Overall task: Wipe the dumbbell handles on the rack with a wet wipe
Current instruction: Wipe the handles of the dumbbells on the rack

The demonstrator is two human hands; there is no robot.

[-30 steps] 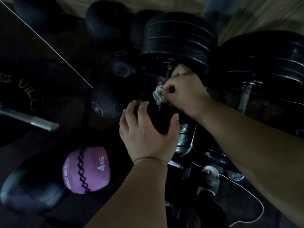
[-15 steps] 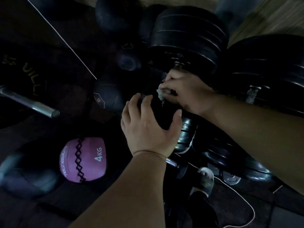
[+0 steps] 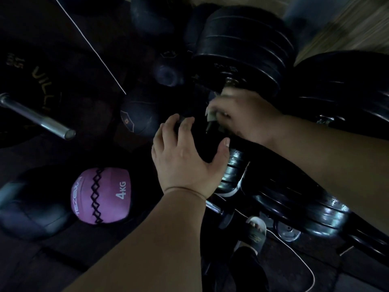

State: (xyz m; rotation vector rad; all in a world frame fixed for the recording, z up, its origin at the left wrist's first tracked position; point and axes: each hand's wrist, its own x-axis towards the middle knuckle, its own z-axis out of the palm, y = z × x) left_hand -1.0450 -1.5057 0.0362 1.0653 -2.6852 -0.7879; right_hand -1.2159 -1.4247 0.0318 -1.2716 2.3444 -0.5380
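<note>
A big black dumbbell point(image 3: 248, 45) lies on the rack, its far weight stack at top centre and its near end under my left hand. My right hand point(image 3: 244, 116) curls round the dumbbell's handle point(image 3: 208, 128) with a white wet wipe point(image 3: 211, 115) bunched in its fingers; the hand is blurred. Most of the handle is hidden by that hand. My left hand point(image 3: 187, 159) rests spread over the near black weight end, fingers fairly straight, thumb out to the right.
More black dumbbells point(image 3: 347, 87) fill the rack at the right. On the dark floor at left lie a purple 4 kg medicine ball point(image 3: 101, 194), dark balls point(image 3: 139, 116), a steel barbell end point(image 3: 42, 121) and a plate. My sandalled foot point(image 3: 255, 230) and a white cord point(image 3: 294, 256) are below.
My right hand has slid with the wipe along the handle, and less of the wipe shows. My left hand stays on the near weight. The view has shifted slightly.
</note>
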